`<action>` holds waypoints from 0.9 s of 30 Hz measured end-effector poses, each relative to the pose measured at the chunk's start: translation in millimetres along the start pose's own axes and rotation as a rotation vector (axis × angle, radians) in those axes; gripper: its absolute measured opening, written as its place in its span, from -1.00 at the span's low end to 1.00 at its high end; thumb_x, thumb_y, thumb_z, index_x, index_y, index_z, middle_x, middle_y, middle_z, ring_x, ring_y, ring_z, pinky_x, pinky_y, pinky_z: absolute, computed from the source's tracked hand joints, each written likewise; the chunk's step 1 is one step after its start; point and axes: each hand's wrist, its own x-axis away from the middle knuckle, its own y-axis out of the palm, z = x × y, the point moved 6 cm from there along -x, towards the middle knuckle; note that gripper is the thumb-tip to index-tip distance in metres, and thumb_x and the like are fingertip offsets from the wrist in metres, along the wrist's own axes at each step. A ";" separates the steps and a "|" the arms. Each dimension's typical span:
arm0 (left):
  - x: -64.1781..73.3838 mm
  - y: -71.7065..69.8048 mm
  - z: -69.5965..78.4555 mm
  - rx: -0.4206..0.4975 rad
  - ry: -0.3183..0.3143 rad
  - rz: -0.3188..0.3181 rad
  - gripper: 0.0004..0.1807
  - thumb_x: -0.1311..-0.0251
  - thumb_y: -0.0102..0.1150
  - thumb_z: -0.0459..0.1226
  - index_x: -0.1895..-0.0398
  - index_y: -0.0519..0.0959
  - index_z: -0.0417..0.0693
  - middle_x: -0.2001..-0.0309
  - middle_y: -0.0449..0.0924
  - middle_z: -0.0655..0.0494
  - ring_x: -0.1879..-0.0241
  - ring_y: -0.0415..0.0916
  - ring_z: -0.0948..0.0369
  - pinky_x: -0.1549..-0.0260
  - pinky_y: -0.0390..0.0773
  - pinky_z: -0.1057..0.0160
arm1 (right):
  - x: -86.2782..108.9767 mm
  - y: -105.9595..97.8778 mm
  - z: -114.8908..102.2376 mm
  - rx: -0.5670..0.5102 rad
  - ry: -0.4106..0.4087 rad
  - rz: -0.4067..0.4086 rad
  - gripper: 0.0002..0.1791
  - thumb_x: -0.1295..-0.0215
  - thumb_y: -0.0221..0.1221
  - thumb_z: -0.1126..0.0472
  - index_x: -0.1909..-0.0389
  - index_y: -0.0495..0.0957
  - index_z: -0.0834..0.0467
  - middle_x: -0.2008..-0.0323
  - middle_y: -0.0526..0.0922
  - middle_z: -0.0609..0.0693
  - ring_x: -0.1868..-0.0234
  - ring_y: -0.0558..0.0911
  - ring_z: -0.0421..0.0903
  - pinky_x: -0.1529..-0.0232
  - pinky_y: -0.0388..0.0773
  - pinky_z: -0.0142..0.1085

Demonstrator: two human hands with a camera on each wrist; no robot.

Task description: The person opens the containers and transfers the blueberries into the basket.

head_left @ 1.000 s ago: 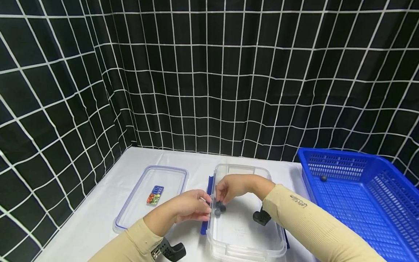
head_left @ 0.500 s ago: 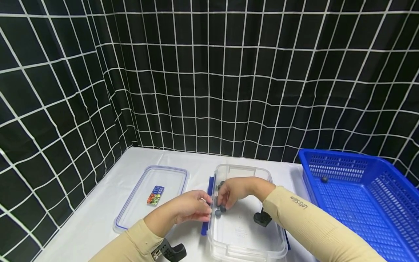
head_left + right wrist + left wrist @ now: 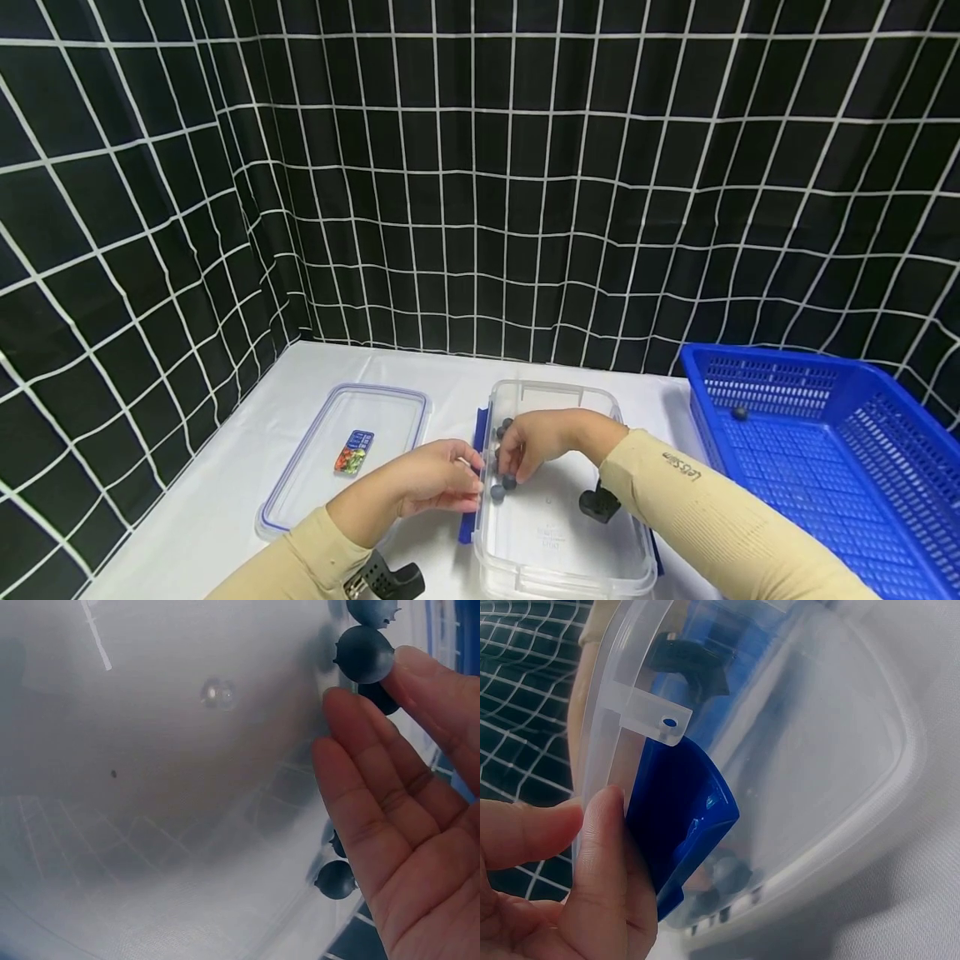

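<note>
Several dark blueberries [image 3: 498, 492] lie along the left wall inside a clear plastic food container [image 3: 551, 542]. My right hand [image 3: 534, 442] reaches down into it, its thumb and fingertips beside the berries. In the right wrist view the thumb touches the edge of one blueberry [image 3: 365, 654], and the other fingers extend loosely along the wall. Outside the container, my left hand [image 3: 441, 477] has its fingertips at the left rim. The left wrist view shows those fingers [image 3: 596, 870] overlapping the blue latch flap [image 3: 682, 802], loosely bent and not wrapped round it.
A clear lid [image 3: 382, 425] with a blue seal and a printed label lies left of the container on the white table [image 3: 225, 508]. To the right stands a blue perforated basket [image 3: 795, 492] with one blueberry [image 3: 739, 412] inside. A black gridded curtain [image 3: 450, 208] hangs behind.
My right hand has shifted slightly toward me along the container's left wall, uncovering blueberries behind it. The left hand stays at the rim.
</note>
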 end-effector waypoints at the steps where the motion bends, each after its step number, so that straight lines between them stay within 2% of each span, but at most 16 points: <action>1: 0.3 0.1 0.0 0.000 -0.001 0.000 -0.71 -0.04 0.03 -0.55 0.13 0.33 -0.31 0.47 0.46 -0.01 0.52 0.53 0.21 0.36 0.68 0.30 | 0.2 -0.2 -0.4 0.004 -0.003 0.003 -0.80 0.06 0.25 0.49 0.40 0.63 0.18 0.47 0.61 -0.12 0.40 0.52 -0.29 0.31 0.55 -0.49; 7: 0.9 0.7 0.7 0.001 0.000 0.006 -0.71 -0.04 0.02 -0.56 0.13 0.33 -0.31 0.46 0.45 -0.01 0.53 0.53 0.22 0.37 0.68 0.31 | -0.1 -2.2 -1.8 0.032 -0.031 0.025 -0.82 0.07 0.27 0.47 0.42 0.60 0.17 0.50 0.59 -0.16 0.43 0.51 -0.29 0.33 0.54 -0.48; 10: 1.1 1.1 0.7 0.003 0.001 0.005 -0.72 -0.05 0.01 -0.57 0.14 0.32 -0.31 0.46 0.45 -0.02 0.53 0.53 0.22 0.37 0.68 0.30 | -0.4 0.2 -0.5 0.029 -0.022 0.010 -0.80 0.07 0.26 0.48 0.40 0.61 0.17 0.50 0.59 -0.15 0.43 0.51 -0.30 0.34 0.54 -0.50; 14: 0.9 1.9 -0.4 0.003 -0.003 -0.005 -0.72 -0.04 0.03 -0.56 0.14 0.32 -0.30 0.46 0.45 -0.02 0.52 0.53 0.21 0.36 0.68 0.30 | -0.9 5.9 2.6 0.016 0.021 -0.021 -0.78 0.06 0.25 0.49 0.40 0.63 0.13 0.50 0.58 -0.15 0.44 0.51 -0.30 0.38 0.57 -0.49; 20: 0.7 1.6 -0.4 -0.006 -0.001 -0.008 -0.70 -0.04 0.04 -0.55 0.12 0.32 -0.31 0.47 0.45 0.00 0.52 0.53 0.21 0.38 0.68 0.31 | -2.3 8.8 4.8 0.011 0.079 -0.013 -0.76 0.07 0.26 0.49 0.42 0.66 0.10 0.53 0.56 -0.15 0.46 0.50 -0.29 0.41 0.61 -0.46; 27: 0.8 1.5 0.0 -0.006 0.003 -0.011 -0.71 -0.04 0.03 -0.55 0.12 0.32 -0.31 0.47 0.45 0.00 0.52 0.53 0.22 0.37 0.68 0.31 | -4.3 10.7 4.0 0.023 0.082 -0.020 -0.79 0.08 0.28 0.48 0.46 0.65 0.11 0.54 0.55 -0.17 0.48 0.50 -0.30 0.42 0.60 -0.48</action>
